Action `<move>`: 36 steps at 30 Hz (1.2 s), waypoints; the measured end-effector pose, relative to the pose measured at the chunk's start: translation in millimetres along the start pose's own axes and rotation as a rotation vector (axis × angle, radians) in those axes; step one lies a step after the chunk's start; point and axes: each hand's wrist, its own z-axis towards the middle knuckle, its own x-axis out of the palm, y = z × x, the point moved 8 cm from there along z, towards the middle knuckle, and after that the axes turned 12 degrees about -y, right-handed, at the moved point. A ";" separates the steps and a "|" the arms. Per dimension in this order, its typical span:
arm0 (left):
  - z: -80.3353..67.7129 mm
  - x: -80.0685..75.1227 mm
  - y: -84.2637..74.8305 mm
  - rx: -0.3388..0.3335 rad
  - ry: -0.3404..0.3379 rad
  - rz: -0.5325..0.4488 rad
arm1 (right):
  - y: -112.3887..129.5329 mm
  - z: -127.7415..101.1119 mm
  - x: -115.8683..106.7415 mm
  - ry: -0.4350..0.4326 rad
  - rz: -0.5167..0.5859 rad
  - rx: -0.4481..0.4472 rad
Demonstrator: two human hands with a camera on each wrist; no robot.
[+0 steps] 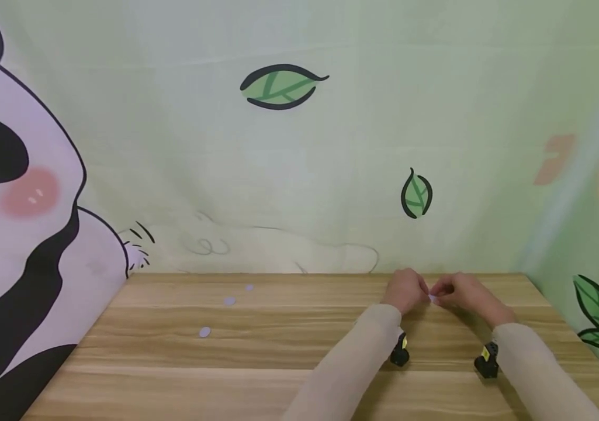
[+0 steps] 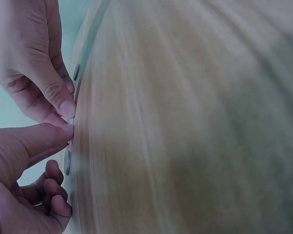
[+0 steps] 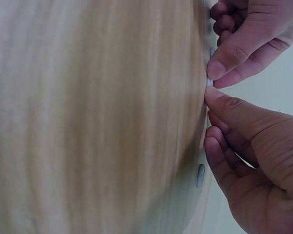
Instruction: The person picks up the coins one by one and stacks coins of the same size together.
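At the back right of the wooden table [image 1: 299, 351] my two hands meet fingertip to fingertip. Between them is a small pale round disc [image 1: 432, 299], pinched by both my left hand [image 1: 407, 290] and my right hand [image 1: 464, 292]. In the left wrist view the left thumb [image 2: 44, 139] and the right hand's finger [image 2: 58, 95] close on the disc [image 2: 71, 122] right at the tabletop. The right wrist view shows the same pinch on the disc [image 3: 209, 83], with the right hand [image 3: 254, 146] below and the left hand [image 3: 249, 39] above. Most of the disc is hidden by fingertips.
Three more pale discs lie on the table's left half [image 1: 249, 287], [image 1: 229, 300], [image 1: 204, 332]. Another disc [image 3: 200, 175] lies close by the right hand. A printed cloth with a panda [image 1: 15, 193] and leaves hangs behind and beside the table.
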 end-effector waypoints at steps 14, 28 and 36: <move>-8.6 1.8 5.6 -0.042 0.062 -0.023 | 2.9 -11.5 4.9 0.013 -0.009 0.024; -11.9 -8.9 9.3 0.025 0.080 0.003 | 23.2 -14.7 7.0 -0.029 -0.007 -0.040; -12.9 -9.6 16.1 0.077 0.089 -0.017 | 34.3 -16.4 12.1 -0.041 -0.014 -0.098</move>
